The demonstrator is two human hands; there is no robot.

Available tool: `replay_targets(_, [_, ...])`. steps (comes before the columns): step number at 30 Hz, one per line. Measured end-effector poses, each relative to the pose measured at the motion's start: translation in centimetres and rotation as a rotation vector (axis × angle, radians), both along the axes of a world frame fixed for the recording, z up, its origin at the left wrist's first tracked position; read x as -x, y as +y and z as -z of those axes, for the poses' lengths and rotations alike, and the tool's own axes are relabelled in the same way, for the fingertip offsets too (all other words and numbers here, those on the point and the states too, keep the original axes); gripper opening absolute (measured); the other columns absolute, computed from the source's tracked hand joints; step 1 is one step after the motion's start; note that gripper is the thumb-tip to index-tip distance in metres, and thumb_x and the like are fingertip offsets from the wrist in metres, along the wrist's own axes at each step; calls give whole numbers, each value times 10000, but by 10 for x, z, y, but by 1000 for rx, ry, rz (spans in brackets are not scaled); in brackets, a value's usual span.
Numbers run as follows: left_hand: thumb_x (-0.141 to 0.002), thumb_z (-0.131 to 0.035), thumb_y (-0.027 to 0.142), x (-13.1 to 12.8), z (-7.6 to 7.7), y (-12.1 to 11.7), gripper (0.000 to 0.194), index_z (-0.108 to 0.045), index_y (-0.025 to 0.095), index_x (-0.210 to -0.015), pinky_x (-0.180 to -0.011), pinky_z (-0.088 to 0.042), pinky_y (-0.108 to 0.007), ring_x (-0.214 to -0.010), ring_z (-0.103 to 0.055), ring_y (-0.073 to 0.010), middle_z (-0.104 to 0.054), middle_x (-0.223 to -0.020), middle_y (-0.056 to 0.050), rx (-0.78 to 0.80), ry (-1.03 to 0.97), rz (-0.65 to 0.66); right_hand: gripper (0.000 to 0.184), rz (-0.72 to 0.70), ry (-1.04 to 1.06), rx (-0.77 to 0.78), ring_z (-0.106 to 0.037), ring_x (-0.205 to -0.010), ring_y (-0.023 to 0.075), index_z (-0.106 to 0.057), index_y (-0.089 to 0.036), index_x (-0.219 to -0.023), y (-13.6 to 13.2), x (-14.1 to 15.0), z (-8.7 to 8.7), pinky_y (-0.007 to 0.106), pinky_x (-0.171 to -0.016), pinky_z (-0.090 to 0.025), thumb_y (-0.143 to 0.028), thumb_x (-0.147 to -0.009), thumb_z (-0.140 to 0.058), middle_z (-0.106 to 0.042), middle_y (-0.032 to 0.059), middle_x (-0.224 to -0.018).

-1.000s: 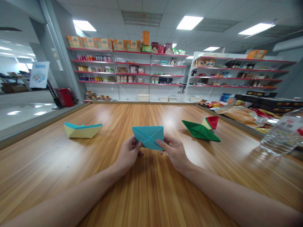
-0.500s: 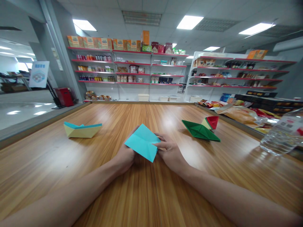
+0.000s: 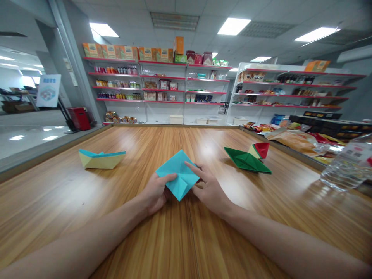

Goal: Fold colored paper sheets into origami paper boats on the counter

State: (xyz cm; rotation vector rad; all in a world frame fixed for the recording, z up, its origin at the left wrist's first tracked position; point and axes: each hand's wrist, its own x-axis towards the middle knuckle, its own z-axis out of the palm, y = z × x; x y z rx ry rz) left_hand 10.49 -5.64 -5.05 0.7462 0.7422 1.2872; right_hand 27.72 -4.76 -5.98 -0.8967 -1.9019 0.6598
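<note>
Both my hands hold a folded teal paper [image 3: 177,174] just above the wooden table [image 3: 186,240], one corner pointing away from me. My left hand [image 3: 157,192] grips its left edge, thumb on top. My right hand [image 3: 207,188] pinches its right side, with the index finger laid across the upper face. A yellow and teal paper boat [image 3: 100,159] sits to the left. A green paper boat [image 3: 247,161] lies to the right, with a red and yellow folded piece [image 3: 259,150] just behind it.
A clear plastic water bottle [image 3: 348,164] lies at the right edge. Snack packets [image 3: 293,137] are spread along a counter on the right. Shop shelves [image 3: 162,91] with goods line the back wall, and a red box [image 3: 79,118] stands on the floor at left.
The teal paper has been turned from a flat rectangle facing me into a diamond with a corner pointing away. Both hands shifted their grip round it and lowered slightly.
</note>
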Motion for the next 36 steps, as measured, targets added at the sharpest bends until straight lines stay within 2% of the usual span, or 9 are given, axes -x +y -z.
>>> replay_targets(3, [-713,-692,141,1,1,-2,395,-603,125,-1098,-742,-537,-326,-794,-666,-213,-697,-947,-98,-11,8,10,514,-54,-74,-122,-427,-1203,234,-574,-393,-1199,-6,2,-6,438,-1023,-372,-133,-761,-639,-431,41,-1269])
replay_targets(7, [-716,-679,137,0,0,-3,382,-603,116,-1090,-740,-536,-327,-787,-667,-214,-698,-920,-96,-22,1,32,431,-88,-107,-147,-451,-1175,238,-616,-392,-1145,-11,4,-10,465,-1035,-352,-199,-765,-680,-502,41,-1189])
replay_targets(14, [-731,-614,133,2,-5,-4,307,-612,89,-1034,-764,-526,-354,-806,-665,-236,-687,-961,-131,64,-70,77,306,-96,2,-36,-554,-1014,187,-678,-354,-1052,-6,2,-4,383,-917,-462,-175,-825,-578,-525,43,-1140])
replay_targets(21, [-755,-609,191,8,-4,-1,144,-660,101,-855,-744,-531,-334,-781,-637,-202,-682,-866,-102,-26,-139,77,147,-91,179,183,-564,-932,186,-738,-291,-897,0,3,-6,335,-828,-453,-316,-774,-661,-568,40,-1021])
replay_targets(25, [-693,-667,129,8,-2,-1,198,-672,84,-886,-698,-533,-319,-772,-631,-194,-682,-866,-104,-86,-63,34,151,-153,219,261,-547,-833,171,-732,-225,-724,6,1,-4,319,-766,-420,-354,-766,-664,-574,23,-844])
replay_targets(27, [-679,-689,132,7,-1,-1,261,-673,78,-933,-698,-532,-333,-815,-632,-215,-681,-920,-123,-110,-1,41,191,-131,226,276,-539,-808,168,-711,-207,-668,7,0,-4,313,-740,-412,-371,-756,-669,-570,21,-822])
replay_targets(31, [-661,-724,160,5,0,-3,332,-674,97,-983,-674,-528,-346,-859,-630,-247,-678,-961,-130,-158,109,55,192,-3,242,296,-560,-816,175,-699,-214,-839,5,-1,-7,318,-752,-419,-361,-716,-708,-620,22,-864])
replay_targets(33, [-653,-735,182,3,-1,-4,329,-682,106,-969,-676,-522,-349,-864,-631,-255,-681,-957,-128,-169,143,65,349,44,266,292,-570,-790,170,-649,-224,-995,3,0,-9,307,-725,-436,-346,-681,-740,-640,17,-867])
replay_targets(36, [-649,-743,205,3,-1,-5,309,-690,117,-941,-698,-515,-346,-865,-629,-250,-682,-951,-119,-175,178,63,602,57,310,328,-544,-641,134,-529,-237,-1186,2,1,-10,256,-565,-434,-345,-643,-766,-616,-10,-784])
